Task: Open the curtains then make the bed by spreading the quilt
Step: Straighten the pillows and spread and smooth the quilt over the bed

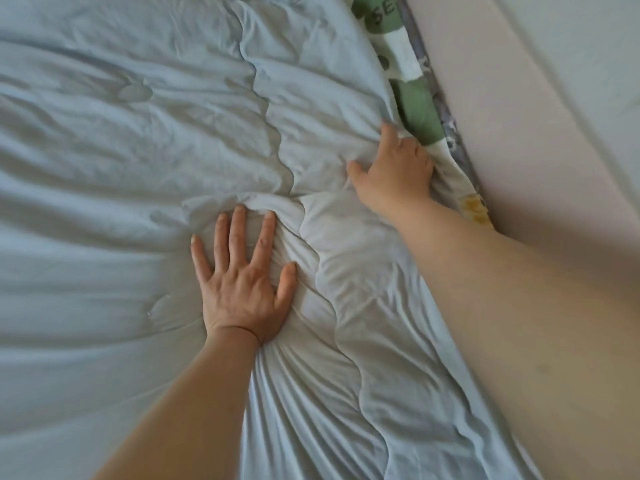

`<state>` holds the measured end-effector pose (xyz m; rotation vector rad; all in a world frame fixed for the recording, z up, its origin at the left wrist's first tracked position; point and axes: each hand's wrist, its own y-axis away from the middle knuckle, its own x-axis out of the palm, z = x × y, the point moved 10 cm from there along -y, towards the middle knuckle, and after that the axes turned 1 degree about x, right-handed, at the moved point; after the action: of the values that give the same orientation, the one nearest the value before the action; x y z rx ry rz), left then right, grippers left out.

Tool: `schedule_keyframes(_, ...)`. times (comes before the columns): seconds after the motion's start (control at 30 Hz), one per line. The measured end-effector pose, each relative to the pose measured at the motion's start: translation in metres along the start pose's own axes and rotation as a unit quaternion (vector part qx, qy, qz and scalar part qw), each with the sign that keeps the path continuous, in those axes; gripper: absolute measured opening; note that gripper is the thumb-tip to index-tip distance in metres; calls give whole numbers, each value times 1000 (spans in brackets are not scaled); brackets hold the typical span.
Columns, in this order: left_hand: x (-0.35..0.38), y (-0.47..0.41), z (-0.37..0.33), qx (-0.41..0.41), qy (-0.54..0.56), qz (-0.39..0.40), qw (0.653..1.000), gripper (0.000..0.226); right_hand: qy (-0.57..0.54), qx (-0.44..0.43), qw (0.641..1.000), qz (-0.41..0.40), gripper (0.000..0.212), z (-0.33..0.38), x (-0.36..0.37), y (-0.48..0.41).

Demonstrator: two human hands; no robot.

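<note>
Left hand (pixel 242 282) is down flat on the pale blue quilt (pixel 121 168), fingers spread wide and palm pressing into the padding, with the thumb angled out to the right. Creases fan away from under that palm, and a soft ridge of fabric is heaped up just beyond the fingertips. Over to the right hand (pixel 394 171): it's reaching further up, right at the quilt's right-hand border, thumb stretched out to the left and the other fingers curled down into the cloth, pinching a gather of it where the folds converge on the knuckles. The quilt lies across nearly the whole view, under both hands, wrinkled and puffy, and a wavy stitched seam runs between the two hands from top to bottom. Just past the right hand's fingers a strip of patterned sheet (pixel 419 109) in green, white and a touch of yellow peeks out along the right edge, uncovered by the quilt. Beside that strip stands a pale padded panel (pixel 502 116), touching the sheet's edge. The right forearm (pixel 519 289) crosses above the quilt's lower right border.
</note>
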<state>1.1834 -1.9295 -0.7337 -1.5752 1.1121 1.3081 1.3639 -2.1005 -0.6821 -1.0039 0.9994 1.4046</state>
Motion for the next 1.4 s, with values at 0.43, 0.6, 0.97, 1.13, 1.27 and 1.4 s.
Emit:
schedule_keyframes(0.43, -4, -24, 1, 10, 9, -14, 1000, 75, -48, -79, 995, -34, 36, 49, -26, -32)
schedule_keyframes(0.6, -7, -23, -1, 35, 24, -27, 999, 76, 88, -57, 988, -111, 27, -4, -77, -59)
schedule_keyframes(0.97, -6, -29, 5, 16, 33, -12, 999, 78, 135, -238, 951, -145, 59, 75, 3, -7)
schedule_keyframes(1.13, -6, -35, 12, -9, 27, -15, 999, 77, 135, -128, 982, -27, 79, 31, 46, -14)
schedule_keyframes(1.27, -6, -44, 21, -55, 26, -17, 998, 76, 116, -128, 984, -44, 79, 34, 50, -12)
schedule_keyframes(1.4, -6, -56, 27, -78, 14, -14, 997, 74, 90, -133, 985, -62, 77, 34, 48, -15)
